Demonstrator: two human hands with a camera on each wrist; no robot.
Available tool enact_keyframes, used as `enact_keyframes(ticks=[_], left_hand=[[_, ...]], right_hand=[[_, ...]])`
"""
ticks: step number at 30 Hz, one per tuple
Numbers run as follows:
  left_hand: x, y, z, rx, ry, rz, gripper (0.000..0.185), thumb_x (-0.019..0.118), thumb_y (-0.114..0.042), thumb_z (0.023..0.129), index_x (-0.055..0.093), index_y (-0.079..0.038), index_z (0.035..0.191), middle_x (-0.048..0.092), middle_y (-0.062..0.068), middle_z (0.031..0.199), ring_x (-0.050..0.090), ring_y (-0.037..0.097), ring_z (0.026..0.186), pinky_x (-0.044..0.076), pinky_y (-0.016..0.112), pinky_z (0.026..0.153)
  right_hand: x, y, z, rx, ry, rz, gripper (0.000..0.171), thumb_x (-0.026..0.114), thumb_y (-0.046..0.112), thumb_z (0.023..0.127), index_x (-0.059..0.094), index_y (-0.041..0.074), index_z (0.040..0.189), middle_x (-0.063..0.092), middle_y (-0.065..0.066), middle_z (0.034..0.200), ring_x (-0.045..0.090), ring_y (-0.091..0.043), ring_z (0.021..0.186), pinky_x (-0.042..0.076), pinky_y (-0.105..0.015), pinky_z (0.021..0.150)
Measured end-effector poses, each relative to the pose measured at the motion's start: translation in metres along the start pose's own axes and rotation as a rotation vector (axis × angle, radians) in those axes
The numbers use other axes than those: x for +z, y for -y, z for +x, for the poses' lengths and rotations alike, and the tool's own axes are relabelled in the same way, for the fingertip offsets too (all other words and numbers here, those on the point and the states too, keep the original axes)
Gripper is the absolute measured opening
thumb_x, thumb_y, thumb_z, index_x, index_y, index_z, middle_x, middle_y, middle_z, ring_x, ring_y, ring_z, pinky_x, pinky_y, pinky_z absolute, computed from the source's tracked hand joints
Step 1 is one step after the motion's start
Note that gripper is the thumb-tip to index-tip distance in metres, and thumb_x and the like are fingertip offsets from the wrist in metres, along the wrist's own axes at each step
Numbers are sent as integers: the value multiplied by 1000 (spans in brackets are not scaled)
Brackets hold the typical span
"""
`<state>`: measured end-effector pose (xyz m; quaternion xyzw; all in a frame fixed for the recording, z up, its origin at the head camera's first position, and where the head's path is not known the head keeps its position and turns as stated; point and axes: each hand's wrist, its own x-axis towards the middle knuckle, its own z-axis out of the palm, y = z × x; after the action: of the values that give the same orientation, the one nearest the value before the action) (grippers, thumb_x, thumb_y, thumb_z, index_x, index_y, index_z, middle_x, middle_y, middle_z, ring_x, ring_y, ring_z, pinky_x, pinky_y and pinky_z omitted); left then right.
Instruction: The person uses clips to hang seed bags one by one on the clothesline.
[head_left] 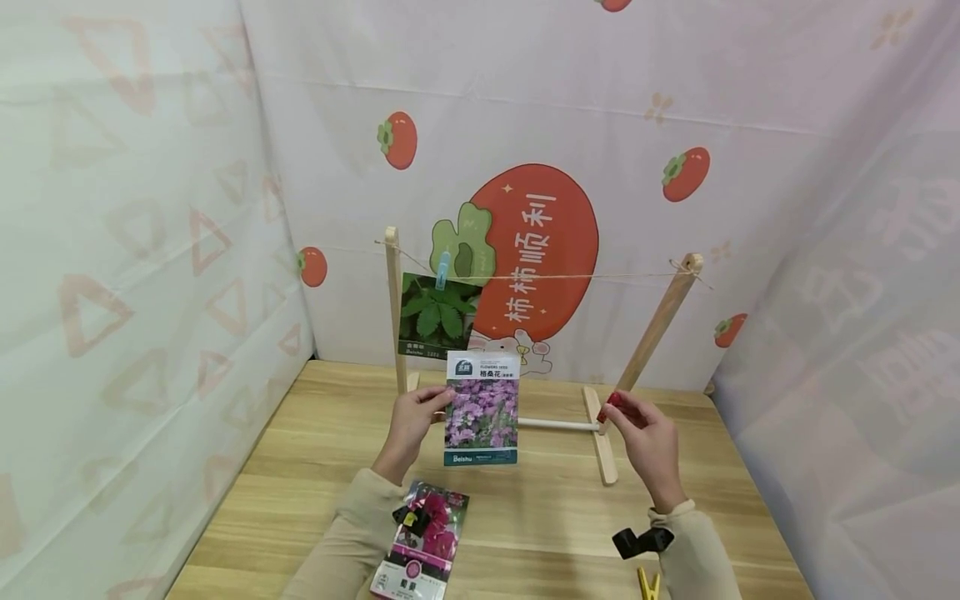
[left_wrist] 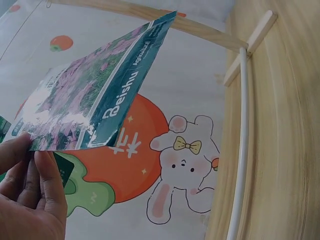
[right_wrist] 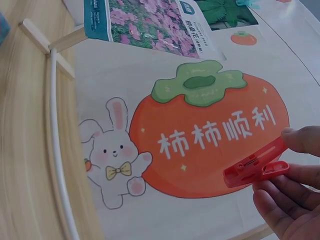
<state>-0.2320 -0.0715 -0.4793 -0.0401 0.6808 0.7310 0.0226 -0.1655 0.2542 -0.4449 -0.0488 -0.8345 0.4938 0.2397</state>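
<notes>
Your left hand pinches the purple-flower seed packet upright at frame centre, below the string, while your right hand, lower right, pinches a red clothespin level with the packet.

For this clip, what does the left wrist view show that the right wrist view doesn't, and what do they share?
Only the left wrist view shows the left hand pinching the purple-flower seed packet by its edge. Only the right wrist view shows the right hand pinching a red clothespin, plus the green-leaf packet. Both show the purple-flower packet, the rabbit print and the rack's white rod.
</notes>
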Motion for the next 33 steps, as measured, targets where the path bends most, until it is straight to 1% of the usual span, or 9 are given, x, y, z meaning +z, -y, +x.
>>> enact_keyframes(ticks=[4,8,11,14,16,18,25,30,33], left_hand=[[2,-6,1,10,-2,-2,25,69,-14,91,71,3,109,71,-1,92,62,10,77,56,25,70],[5,-13,5,22,0,-8,23,69,-13,91,72,3,107,70,-3,90,62,10,76,56,26,70],[8,-19,8,27,6,-13,22,68,-12,91,72,3,107,69,-3,90,62,10,76,56,25,68],[11,-23,9,34,14,-11,23,68,-12,92,71,4,108,69,-1,92,62,9,76,56,24,68],[12,-26,8,37,16,-11,24,67,-13,92,71,3,109,70,0,94,62,9,76,56,24,69],[13,-28,9,44,18,-9,24,67,-13,92,71,3,110,70,1,95,62,9,77,56,24,69],[16,-35,11,72,13,24,24,68,-16,92,72,1,109,71,5,99,62,10,78,56,24,70],[20,-42,15,122,20,77,25,69,-19,92,73,-1,108,71,9,100,62,9,78,57,24,70],[22,-46,17,144,30,75,23,68,-17,92,73,-1,108,71,9,100,62,10,79,57,24,70]], right_hand=[[2,6,6,-40,-6,5,32,74,11,87,69,-4,115,71,-23,105,55,16,78,45,-1,70],[5,12,12,-92,-5,47,31,72,10,88,69,-4,115,71,-23,104,56,14,79,46,-2,70],[6,29,12,-101,4,62,30,70,7,89,67,-7,116,70,-26,105,56,14,80,46,-1,71],[8,34,15,-130,5,71,30,69,4,89,67,-9,115,69,-27,104,56,14,80,46,-1,71],[8,34,18,-160,2,76,29,70,2,88,67,-10,114,69,-27,102,56,13,79,46,-1,71],[10,28,23,-194,-5,83,28,71,3,87,68,-9,113,69,-25,101,57,12,79,46,-2,71],[6,38,35,-265,-9,122,27,69,-1,87,67,-11,112,67,-26,98,56,11,80,46,-2,71],[0,47,47,-291,-58,178,26,68,-4,87,67,-11,113,66,-20,97,58,10,81,47,-2,71],[-3,52,52,-283,-78,166,27,68,-3,87,68,-9,113,65,-16,97,58,11,80,46,-2,71]])
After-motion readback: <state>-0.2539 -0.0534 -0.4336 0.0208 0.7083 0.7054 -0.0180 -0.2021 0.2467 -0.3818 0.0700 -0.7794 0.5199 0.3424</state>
